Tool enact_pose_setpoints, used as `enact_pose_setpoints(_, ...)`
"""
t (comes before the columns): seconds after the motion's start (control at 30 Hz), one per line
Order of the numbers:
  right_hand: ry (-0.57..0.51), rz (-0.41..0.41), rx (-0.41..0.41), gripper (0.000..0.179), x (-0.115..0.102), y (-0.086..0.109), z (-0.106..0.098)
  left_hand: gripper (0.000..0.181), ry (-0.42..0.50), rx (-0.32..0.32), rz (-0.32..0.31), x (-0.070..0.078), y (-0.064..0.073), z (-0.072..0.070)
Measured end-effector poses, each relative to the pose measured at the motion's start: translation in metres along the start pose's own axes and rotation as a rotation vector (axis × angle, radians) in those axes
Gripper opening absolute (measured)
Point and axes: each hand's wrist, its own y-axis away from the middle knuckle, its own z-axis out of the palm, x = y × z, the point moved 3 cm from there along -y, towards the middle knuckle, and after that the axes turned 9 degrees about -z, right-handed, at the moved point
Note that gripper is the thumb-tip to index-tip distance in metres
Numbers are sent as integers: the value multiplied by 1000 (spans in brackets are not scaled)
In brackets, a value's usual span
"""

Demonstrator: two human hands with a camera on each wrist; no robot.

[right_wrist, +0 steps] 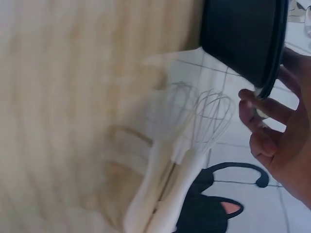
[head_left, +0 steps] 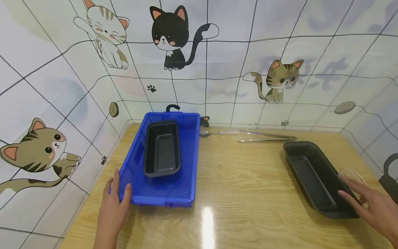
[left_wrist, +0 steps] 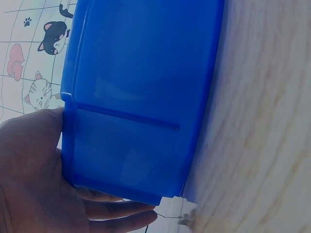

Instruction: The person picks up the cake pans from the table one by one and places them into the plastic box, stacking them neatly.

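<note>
At the left, a blue plastic tray lies on the table with a small dark loaf pan inside it. My left hand rests against the tray's near left corner, thumb by the front rim and straight fingers along the left side. In the left wrist view the tray's outer front wall fills the middle. To the right stands a longer dark loaf pan. My right hand pinches its right rim near the close end, as the right wrist view confirms with the rim between thumb and fingers.
A whisk with a pale handle stands out in the right wrist view; its wires show beyond the long pan. Along the back of the table lie a spoon and metal tongs. Cat-patterned wall covering borders the table.
</note>
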Motion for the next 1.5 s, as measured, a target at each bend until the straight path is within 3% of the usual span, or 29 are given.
enact_pose_setpoints(0.07, -22, 8, -10, 66, 4, 5, 4, 77, -1, -7, -2, 1, 0, 1)
enact_pose_setpoints(0.17, -89, 54, -98, 69, 14, 8, 9, 77, -1, -16, -12, 0, -2, 2)
enact_pose_setpoints(0.4, -504, -58, -175, 59, 32, 16, 44, 77, 5, -16, -25, -1, -2, 2)
enact_pose_setpoints(0.47, -580, -78, -184, 60, 35, 17, 52, 77, 12, -14, -25, -1, -2, 2)
enact_pose_setpoints(0.63, -602, -166, -105, 61, 36, 15, 54, 76, 28, -3, -17, -1, -2, 3)
enact_pose_setpoints(0.77, -592, -180, -103, 61, 29, 14, 49, 76, 34, 7, -11, -1, -2, 3)
enact_pose_setpoints(0.87, -563, -139, -96, 65, 16, 16, 47, 77, 28, 0, -13, -2, -2, 3)
enact_pose_setpoints(1.0, -634, 38, -111, 68, -5, 16, 42, 77, 29, 1, -12, -2, -2, 3)
enact_pose_setpoints(1.17, -1060, 262, -120, 63, -28, 11, 39, 77, 34, 12, -1, 0, -2, 3)
enact_pose_setpoints(1.23, -1180, 275, -79, 61, -38, 5, 40, 77, 36, 11, 0, 0, -2, 4)
enact_pose_setpoints(1.37, -1275, 244, 71, 54, -63, -13, 37, 77, 44, 14, 4, 0, -2, 5)
enact_pose_setpoints(1.5, -1424, 204, 171, 48, -88, -35, 33, 76, 57, 37, 7, -1, -1, 4)
